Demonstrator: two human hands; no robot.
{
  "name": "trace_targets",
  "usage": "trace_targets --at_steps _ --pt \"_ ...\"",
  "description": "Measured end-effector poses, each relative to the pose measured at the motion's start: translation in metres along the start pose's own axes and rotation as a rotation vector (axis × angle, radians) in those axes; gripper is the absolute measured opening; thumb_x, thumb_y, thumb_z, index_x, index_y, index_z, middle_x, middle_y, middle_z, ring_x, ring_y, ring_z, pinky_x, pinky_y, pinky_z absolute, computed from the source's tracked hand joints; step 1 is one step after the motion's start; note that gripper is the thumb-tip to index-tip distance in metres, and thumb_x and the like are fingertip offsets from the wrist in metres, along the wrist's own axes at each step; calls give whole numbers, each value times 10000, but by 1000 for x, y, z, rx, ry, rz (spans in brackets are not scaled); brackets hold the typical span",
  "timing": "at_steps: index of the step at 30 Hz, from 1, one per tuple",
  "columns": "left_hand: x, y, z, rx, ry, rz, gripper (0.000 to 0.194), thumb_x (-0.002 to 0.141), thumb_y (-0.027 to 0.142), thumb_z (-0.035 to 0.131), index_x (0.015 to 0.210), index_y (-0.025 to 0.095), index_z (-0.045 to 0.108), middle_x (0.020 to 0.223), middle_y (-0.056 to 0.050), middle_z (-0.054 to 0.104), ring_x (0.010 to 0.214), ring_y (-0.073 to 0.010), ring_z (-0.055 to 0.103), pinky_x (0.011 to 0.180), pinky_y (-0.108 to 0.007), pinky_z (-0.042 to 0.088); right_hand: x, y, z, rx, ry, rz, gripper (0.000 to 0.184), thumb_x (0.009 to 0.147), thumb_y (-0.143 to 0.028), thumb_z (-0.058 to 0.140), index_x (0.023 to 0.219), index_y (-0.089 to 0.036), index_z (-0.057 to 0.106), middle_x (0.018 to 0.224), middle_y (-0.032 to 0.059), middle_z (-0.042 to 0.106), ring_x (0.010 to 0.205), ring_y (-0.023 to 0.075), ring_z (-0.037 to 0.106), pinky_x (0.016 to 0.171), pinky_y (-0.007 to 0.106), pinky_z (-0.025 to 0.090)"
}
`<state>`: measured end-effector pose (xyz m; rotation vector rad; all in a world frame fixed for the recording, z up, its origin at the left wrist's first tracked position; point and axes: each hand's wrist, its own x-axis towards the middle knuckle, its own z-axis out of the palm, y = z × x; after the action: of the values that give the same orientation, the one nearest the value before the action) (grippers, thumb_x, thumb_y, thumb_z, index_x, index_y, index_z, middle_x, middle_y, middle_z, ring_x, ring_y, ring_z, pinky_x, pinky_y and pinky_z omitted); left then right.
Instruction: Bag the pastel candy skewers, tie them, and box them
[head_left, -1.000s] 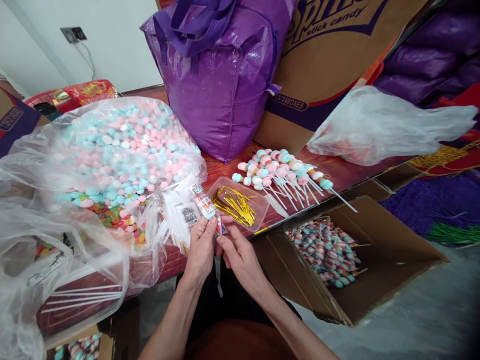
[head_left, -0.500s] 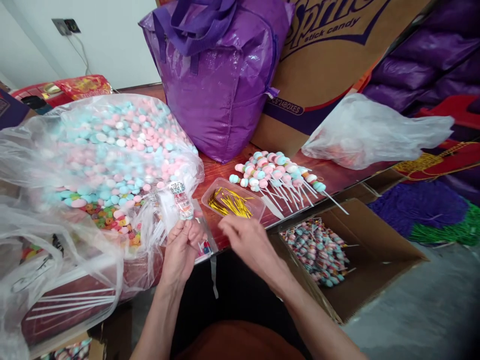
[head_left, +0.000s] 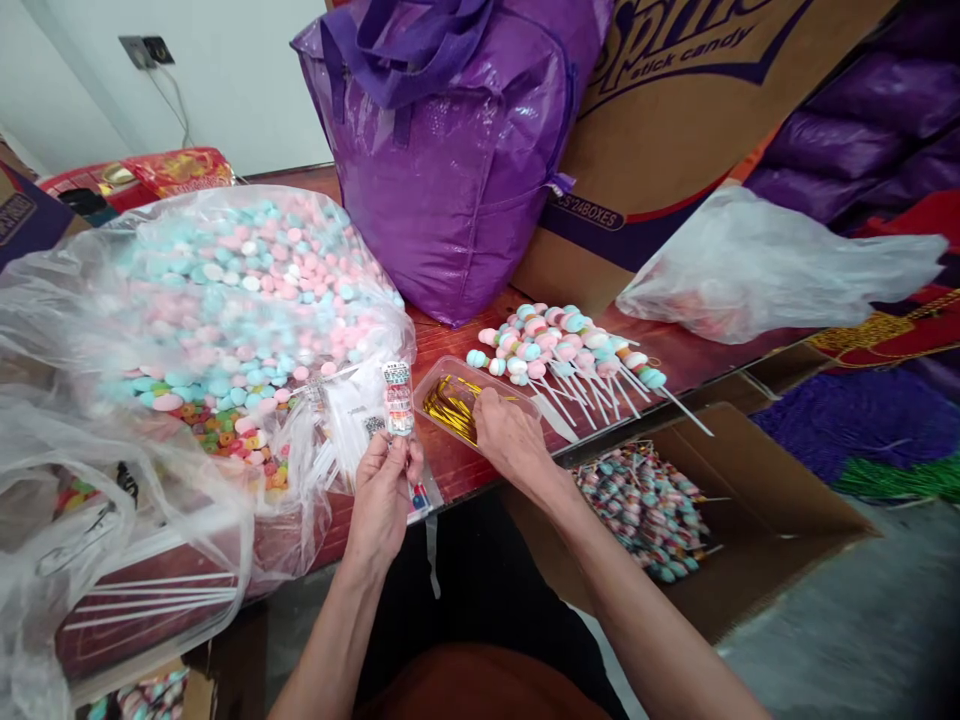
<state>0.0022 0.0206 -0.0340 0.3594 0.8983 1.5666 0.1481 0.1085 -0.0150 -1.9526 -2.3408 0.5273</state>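
Note:
My left hand (head_left: 384, 490) is closed around the lower end of a candy stick in a clear printed wrapper (head_left: 397, 398), held upright at the table's front edge. My right hand (head_left: 508, 432) reaches into a shallow clear plastic tray (head_left: 442, 378) of gold twist ties (head_left: 450, 405), fingers curled down onto the ties. Whether a tie is pinched between them is hidden. A heap of unwrapped pink, blue and white candy sticks (head_left: 562, 345) lies on the table just right of the tray.
A big clear bag of pink and blue candies (head_left: 240, 290) fills the left of the red table (head_left: 450, 340). Behind stand a purple bag (head_left: 450, 170) and a cardboard box (head_left: 675, 110). An open carton of wrapped sticks (head_left: 649, 505) sits below right. A crumpled plastic bag (head_left: 757, 265) lies right.
My right hand left the wrapped stick and moved forward into the tray of gold ties. My left hand kept the stick and turned it upright.

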Motion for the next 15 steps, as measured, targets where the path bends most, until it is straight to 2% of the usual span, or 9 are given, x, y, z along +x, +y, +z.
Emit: trace_targets --at_steps 4,9,13,15 --pt "4 -5 1 11 19 -9 295 731 312 823 751 148 579 725 -8 612 536 -41 376 527 -173 320 -2 9 0 104 45 -88 176 953 -139 393 1012 -154 558 872 107 712 802 244 676 689 303 420" --pt "7 -10 4 36 52 -9 291 734 310 791 792 156 551 701 16 583 497 -28 321 489 -169 267 -4 20 10 482 245 -194 98 850 -189 482 766 -213 525 697 20 652 623 178 605 626 276 409" --pt "9 -8 8 93 128 59 288 757 253 715 947 216 501 660 59 550 469 -41 319 470 -165 224 -4 22 17 679 251 -162 90 828 -233 516 742 -217 539 600 -10 599 553 164 584 566 267 415" --pt "10 -7 10 99 144 64 299 754 228 687 952 238 462 648 71 537 462 -45 326 467 -162 209 -3 23 20 769 227 -138 85 826 -257 536 752 -216 546 587 -17 594 528 161 591 544 265 428"
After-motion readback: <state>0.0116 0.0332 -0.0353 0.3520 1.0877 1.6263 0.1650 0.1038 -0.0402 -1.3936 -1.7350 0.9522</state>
